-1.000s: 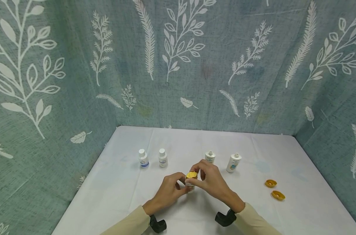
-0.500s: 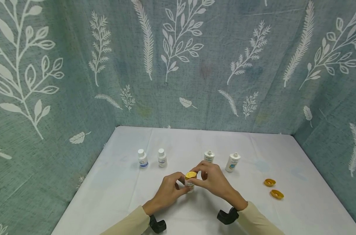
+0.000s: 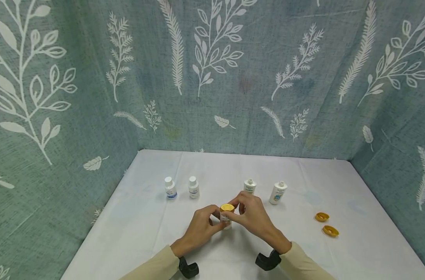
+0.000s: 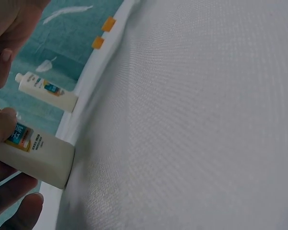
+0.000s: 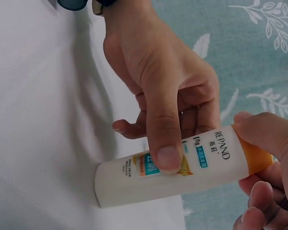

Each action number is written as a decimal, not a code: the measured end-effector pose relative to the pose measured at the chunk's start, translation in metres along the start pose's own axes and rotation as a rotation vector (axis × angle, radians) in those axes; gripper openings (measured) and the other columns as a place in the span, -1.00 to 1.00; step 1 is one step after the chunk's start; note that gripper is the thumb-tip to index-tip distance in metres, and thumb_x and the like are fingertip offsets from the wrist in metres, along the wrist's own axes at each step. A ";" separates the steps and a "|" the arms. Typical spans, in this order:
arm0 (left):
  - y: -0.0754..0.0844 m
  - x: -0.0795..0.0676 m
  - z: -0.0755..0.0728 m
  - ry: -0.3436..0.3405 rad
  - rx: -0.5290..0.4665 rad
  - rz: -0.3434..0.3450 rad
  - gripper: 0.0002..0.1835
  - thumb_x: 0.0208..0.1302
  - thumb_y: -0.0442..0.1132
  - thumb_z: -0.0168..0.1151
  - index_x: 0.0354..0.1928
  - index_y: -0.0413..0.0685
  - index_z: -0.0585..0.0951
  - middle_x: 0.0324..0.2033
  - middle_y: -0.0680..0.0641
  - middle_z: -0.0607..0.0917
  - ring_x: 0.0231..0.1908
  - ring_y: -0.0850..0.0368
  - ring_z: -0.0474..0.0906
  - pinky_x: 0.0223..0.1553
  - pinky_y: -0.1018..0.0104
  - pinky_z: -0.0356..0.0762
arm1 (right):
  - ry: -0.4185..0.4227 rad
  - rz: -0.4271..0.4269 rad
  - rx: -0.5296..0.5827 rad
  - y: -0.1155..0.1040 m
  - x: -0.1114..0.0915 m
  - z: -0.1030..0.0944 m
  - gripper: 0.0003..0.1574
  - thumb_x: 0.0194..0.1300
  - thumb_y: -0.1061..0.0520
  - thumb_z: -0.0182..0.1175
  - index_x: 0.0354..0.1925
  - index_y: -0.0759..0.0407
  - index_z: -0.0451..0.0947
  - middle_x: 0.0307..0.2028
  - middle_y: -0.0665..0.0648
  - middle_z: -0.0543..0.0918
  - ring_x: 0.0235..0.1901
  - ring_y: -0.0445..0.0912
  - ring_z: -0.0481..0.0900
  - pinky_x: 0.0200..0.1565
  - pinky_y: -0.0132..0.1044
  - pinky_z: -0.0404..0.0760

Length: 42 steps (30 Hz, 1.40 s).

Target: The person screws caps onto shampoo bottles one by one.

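Note:
In front of the person, a white shampoo bottle (image 3: 226,220) stands upright on the table, its orange-yellow cap (image 3: 227,208) over its top. The left hand (image 3: 202,226) holds the bottle's body between thumb and fingers. From the other side, the right hand (image 3: 252,215) pinches the cap. Seen from the right wrist, the left thumb presses the bottle's label (image 5: 149,164), while the right thumb lies where the cap (image 5: 258,160) meets the body. The left wrist view shows the base of the held bottle (image 4: 48,163) down at the white cloth.
Behind the right hand stand two white bottles with bare nozzles, a nearer-middle bottle (image 3: 249,186) and a right-hand bottle (image 3: 278,193). Two small white-capped bottles (image 3: 171,189) stand back left. Two orange caps (image 3: 330,231) lie at the right. A patterned green curtain (image 3: 212,116) surrounds the table.
The cap, tilted towards the person a second ago, now sits more level on the bottle. The right fingers have shifted slightly around it; the left hand keeps its hold.

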<state>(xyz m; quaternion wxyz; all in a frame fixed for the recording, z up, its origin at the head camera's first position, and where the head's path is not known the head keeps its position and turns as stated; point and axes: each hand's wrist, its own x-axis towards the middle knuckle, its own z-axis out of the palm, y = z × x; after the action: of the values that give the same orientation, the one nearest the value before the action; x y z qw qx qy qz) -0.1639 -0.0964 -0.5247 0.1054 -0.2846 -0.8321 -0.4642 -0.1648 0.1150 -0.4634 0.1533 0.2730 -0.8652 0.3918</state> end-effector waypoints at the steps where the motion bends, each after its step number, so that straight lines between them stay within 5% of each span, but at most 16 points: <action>1: 0.000 0.000 0.000 0.000 0.000 -0.001 -0.77 0.25 -0.04 0.51 -0.18 0.12 0.66 -0.31 0.23 0.72 -0.24 0.26 0.66 -0.41 0.35 0.66 | -0.002 0.005 0.000 0.000 0.000 0.000 -0.72 0.12 -0.14 0.58 -0.30 -0.05 0.77 -0.39 -0.25 0.56 -0.50 -0.32 0.38 -0.47 -0.41 0.45; 22: 0.002 0.000 -0.001 0.003 0.022 0.000 -0.72 0.20 -0.04 0.54 -0.14 0.10 0.67 -0.29 0.20 0.72 -0.26 0.26 0.65 -0.40 0.37 0.65 | -0.059 0.058 0.055 0.003 -0.004 0.000 -0.69 0.17 -0.07 0.55 -0.16 0.02 0.77 -0.32 -0.22 0.61 -0.49 -0.29 0.45 -0.49 -0.41 0.49; 35: -0.011 -0.003 -0.001 -0.040 -0.002 -0.027 -0.64 0.12 -0.12 0.61 -0.05 0.10 0.72 -0.21 0.21 0.76 -0.22 0.30 0.67 -0.31 0.33 0.68 | -0.098 0.115 0.089 0.019 -0.020 0.004 -0.61 0.14 -0.02 0.56 -0.05 -0.03 0.76 -0.27 -0.11 0.73 -0.48 -0.31 0.49 -0.47 -0.39 0.53; 42: -0.010 0.005 -0.002 0.012 0.050 0.059 -0.64 0.14 -0.18 0.58 -0.01 -0.01 0.74 -0.23 0.12 0.77 -0.24 0.26 0.68 -0.35 0.37 0.68 | -0.017 0.116 0.082 0.023 -0.017 0.011 -0.62 0.17 0.05 0.56 -0.04 0.04 0.74 -0.25 -0.08 0.75 -0.54 -0.34 0.48 -0.55 -0.41 0.49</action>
<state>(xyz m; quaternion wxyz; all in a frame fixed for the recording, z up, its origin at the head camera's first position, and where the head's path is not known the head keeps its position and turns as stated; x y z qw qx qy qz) -0.1735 -0.1000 -0.5287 0.1311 -0.3036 -0.8341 -0.4415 -0.1653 0.1251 -0.4925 0.1116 0.2318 -0.8640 0.4329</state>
